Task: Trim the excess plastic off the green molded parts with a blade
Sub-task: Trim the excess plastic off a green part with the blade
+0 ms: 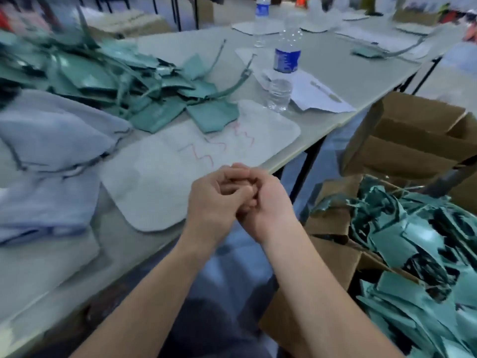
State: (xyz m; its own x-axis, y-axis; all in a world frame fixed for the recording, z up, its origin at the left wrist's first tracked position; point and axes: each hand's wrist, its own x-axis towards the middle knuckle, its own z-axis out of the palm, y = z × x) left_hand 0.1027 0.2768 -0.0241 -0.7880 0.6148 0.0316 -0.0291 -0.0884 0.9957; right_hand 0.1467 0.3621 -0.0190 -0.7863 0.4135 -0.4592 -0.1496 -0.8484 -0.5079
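Observation:
My left hand (211, 202) and my right hand (265, 205) meet just off the table's near edge, fingers curled and interlocked against each other. I see no green part and no blade in either hand. A heap of green molded parts (108, 73) with long thin runners lies on the table at the back left. One green piece (214, 115) sits at the heap's edge on the grey cutting mat (154, 182). More green pieces (418, 254) fill a cardboard box at the right. No blade shows anywhere.
A clear water bottle (284, 71) stands beyond the mat beside white papers (317, 94). Pale blue cloth (49, 161) lies at the left. Brown cardboard boxes (402, 140) stand on the floor right of the table. A second bottle (260, 19) is farther back.

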